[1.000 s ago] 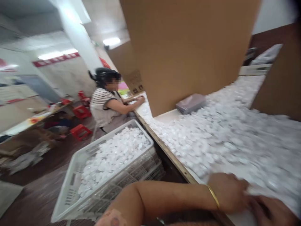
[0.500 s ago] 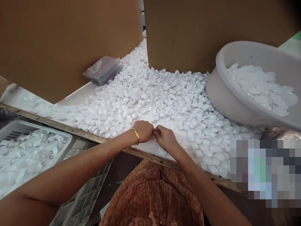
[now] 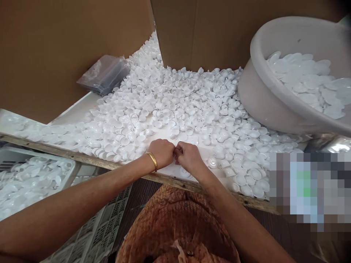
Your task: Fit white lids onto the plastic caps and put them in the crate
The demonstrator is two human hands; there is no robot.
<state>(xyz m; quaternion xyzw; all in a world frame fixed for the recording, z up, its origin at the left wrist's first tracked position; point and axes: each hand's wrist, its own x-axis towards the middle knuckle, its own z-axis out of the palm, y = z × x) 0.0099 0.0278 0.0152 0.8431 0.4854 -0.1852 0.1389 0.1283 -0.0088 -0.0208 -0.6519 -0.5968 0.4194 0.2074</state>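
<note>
My left hand (image 3: 161, 152), with a gold bangle at the wrist, is closed near the table's front edge. Its fingers meet those of my right hand (image 3: 188, 157), which is also closed in a pinch. Whatever sits between the fingertips is hidden or too small to make out. Around both hands lie a great many small white plastic cups (image 3: 175, 95), heaped over the tabletop. A few flat, round white pieces (image 3: 212, 162) lie by my right wrist.
Large cardboard sheets (image 3: 203, 33) stand behind the heap. A clear plastic packet (image 3: 102, 75) rests at the left. At the right stands a grey tub (image 3: 270, 98) holding white oval pieces. A white crate (image 3: 72, 171) of similar pieces sits below the wooden table edge (image 3: 90, 159).
The view has shifted slightly, so the tub and packet appear higher. My hands remain together, and the right hand's fingers look more curled in.
</note>
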